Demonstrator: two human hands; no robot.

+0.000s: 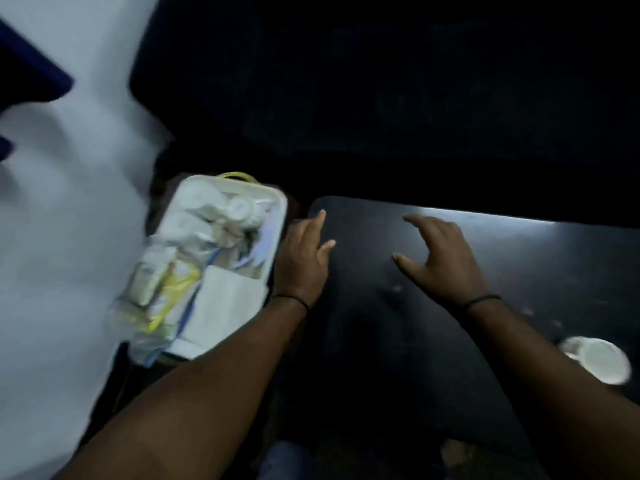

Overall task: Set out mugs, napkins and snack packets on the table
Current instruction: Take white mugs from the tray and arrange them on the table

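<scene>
A white tray (277, 216) stands left of the dark table (519, 271), crammed with white mugs (239, 207), a folded white napkin (225, 306) and yellow-and-white snack packets (169, 296). My left hand (304, 254) hovers at the tray's right rim, over the table's left edge, fingers apart and holding nothing. Spread above the middle of the table, my right hand (440, 258) is also free of any object. One white mug (599, 358) stands on the table at the right, beside my right forearm. The picture is blurred.
A pale wall or surface (69, 220) fills the left side. Everything beyond the table is dark. A thin yellow cord (239, 176) shows behind the tray. Small pale specks dot the tabletop.
</scene>
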